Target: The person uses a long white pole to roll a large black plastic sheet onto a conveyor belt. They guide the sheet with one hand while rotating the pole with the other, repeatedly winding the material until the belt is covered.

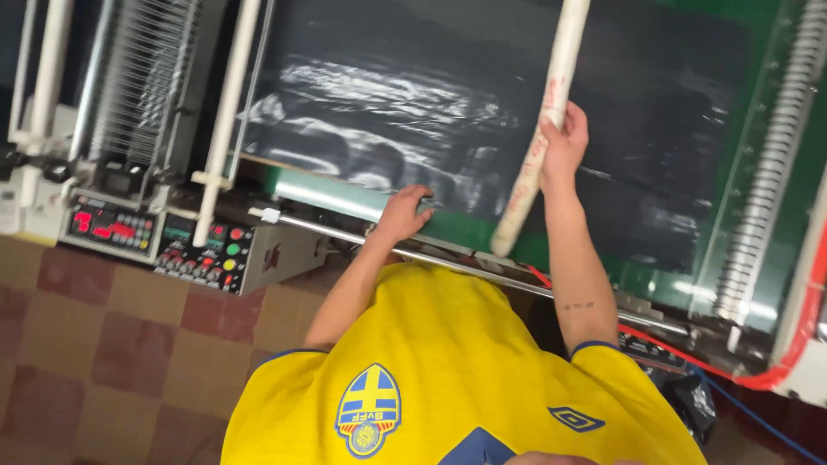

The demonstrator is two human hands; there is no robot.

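Observation:
My right hand (564, 142) is closed around a long white tube (551, 86) with red marks, held slanted over the machine bed. The tube's lower end hangs near the front rail. My left hand (405, 211) rests with fingers spread on the near edge of a sheet of black plastic film (413, 112). The film lies wrinkled across the green machine bed (465, 228). Below both arms, my yellow shirt (431, 362) with a blue and yellow badge fills the view.
A metal rail (327, 228) runs along the machine's front edge. A control panel (194, 250) with red displays and coloured buttons sits at the left above a brown tiled floor (103, 344). White rollers (228, 103) stand at the left; a coiled roller (767, 181) and a red cable (672, 349) are at the right.

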